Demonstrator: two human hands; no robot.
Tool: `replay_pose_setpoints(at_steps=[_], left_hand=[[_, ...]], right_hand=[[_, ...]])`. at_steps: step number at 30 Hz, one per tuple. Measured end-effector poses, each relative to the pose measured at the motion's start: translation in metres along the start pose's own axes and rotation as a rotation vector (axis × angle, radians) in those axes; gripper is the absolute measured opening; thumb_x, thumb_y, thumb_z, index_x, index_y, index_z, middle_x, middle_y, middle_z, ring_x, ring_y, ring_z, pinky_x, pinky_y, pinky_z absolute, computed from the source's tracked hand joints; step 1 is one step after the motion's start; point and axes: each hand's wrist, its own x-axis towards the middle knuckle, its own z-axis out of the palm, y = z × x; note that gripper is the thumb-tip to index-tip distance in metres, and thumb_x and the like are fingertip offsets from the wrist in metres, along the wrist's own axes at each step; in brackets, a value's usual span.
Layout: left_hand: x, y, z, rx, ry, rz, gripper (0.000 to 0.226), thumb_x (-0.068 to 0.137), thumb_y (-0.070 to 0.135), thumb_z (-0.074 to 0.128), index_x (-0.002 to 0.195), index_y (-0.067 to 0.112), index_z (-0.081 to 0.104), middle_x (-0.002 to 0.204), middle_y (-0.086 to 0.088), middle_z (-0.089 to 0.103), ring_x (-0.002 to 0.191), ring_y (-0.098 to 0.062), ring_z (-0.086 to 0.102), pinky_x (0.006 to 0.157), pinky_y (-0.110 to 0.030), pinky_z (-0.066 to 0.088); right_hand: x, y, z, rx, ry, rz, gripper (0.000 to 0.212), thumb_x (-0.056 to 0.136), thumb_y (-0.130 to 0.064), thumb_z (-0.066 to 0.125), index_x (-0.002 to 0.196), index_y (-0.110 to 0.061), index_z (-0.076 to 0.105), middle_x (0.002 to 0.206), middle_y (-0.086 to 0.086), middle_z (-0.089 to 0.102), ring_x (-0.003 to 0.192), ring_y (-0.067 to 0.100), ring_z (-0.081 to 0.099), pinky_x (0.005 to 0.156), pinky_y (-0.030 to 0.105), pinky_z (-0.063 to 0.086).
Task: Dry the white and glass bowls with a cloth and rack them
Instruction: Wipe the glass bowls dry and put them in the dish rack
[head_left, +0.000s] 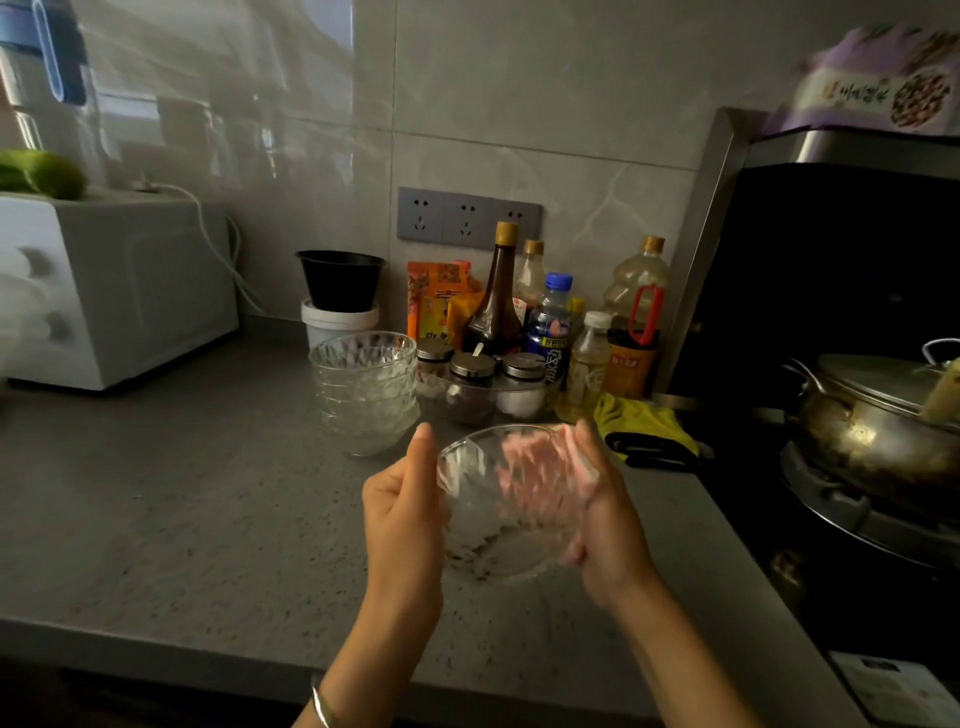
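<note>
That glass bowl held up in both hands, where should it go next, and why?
Probably onto the stack of glass bowls just behind. The glass bowl is held off the counter between the left hand and right hand, no cloth on it, and no rack is in view.

1. We hold a bowl (511, 499) above the counter (182, 493), left hand (402, 512) on its left side, right hand (605, 512) on its right.
2. Just beyond it, to the left, a bowl stack (363, 389) stands on the counter.
3. Right of the stack sit jars (472, 382), with bottles (550, 322) behind them against the wall.
4. A cloth (641, 421) lies right of the jars.
5. Far left is an oven (114, 291); far right, a pot (878, 421) on the stove (831, 514).
</note>
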Motion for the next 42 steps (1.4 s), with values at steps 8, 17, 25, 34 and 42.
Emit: replay_pose_setpoints(at_steps=[8, 17, 25, 34, 42], left_hand=[[0.016, 0.01, -0.01, 0.266, -0.335, 0.012, 0.062, 0.09, 0.047, 0.034, 0.079, -0.006, 0.064, 0.076, -0.024, 0.064, 0.069, -0.024, 0.057, 0.066, -0.021, 0.045], [0.008, 0.009, 0.005, 0.424, -0.232, 0.31, 0.059, 0.09, 0.047, 0.055, 0.043, 0.02, 0.032, 0.042, 0.008, 0.024, 0.04, -0.006, 0.021, 0.043, -0.025, 0.018], [0.001, 0.0, 0.004, 0.09, 0.018, 0.02, 0.05, 0.092, 0.036, 0.051, 0.056, 0.003, 0.043, 0.048, -0.005, 0.028, 0.042, -0.015, 0.02, 0.044, -0.027, 0.019], [-0.009, 0.004, 0.01, 0.129, 0.087, 0.11, 0.057, 0.095, 0.029, 0.049, 0.051, -0.004, 0.034, 0.048, -0.007, 0.027, 0.043, -0.012, 0.022, 0.042, -0.022, 0.02], [-0.006, 0.003, 0.012, 0.112, 0.057, 0.105, 0.055, 0.096, 0.032, 0.047, 0.054, -0.003, 0.039, 0.048, -0.012, 0.031, 0.046, -0.021, 0.025, 0.043, -0.027, 0.023]], right_hand=[[0.007, -0.009, -0.015, -0.105, 0.097, -0.087, 0.054, 0.087, -0.045, 0.057, 0.054, -0.003, 0.053, 0.051, 0.005, 0.051, 0.051, 0.013, 0.053, 0.058, 0.018, 0.044], [-0.007, -0.008, -0.003, -0.366, 0.022, -0.369, 0.046, 0.098, -0.05, 0.038, 0.074, -0.022, 0.067, 0.068, 0.0, 0.066, 0.066, 0.004, 0.062, 0.064, 0.018, 0.048], [-0.044, 0.036, 0.007, -0.92, 0.09, -0.728, 0.047, 0.105, -0.039, 0.017, 0.151, -0.033, 0.013, 0.16, -0.005, 0.011, 0.148, 0.023, 0.011, 0.117, 0.042, 0.018], [-0.019, 0.006, 0.015, -0.689, 0.104, -0.582, 0.042, 0.102, -0.035, 0.026, 0.14, -0.03, 0.042, 0.146, -0.013, 0.041, 0.138, 0.003, 0.032, 0.113, 0.032, 0.031], [-0.046, 0.025, 0.029, -1.019, 0.161, -0.681, 0.049, 0.102, -0.045, 0.016, 0.15, -0.039, 0.013, 0.161, -0.005, 0.008, 0.148, 0.017, 0.003, 0.119, 0.044, 0.014]])
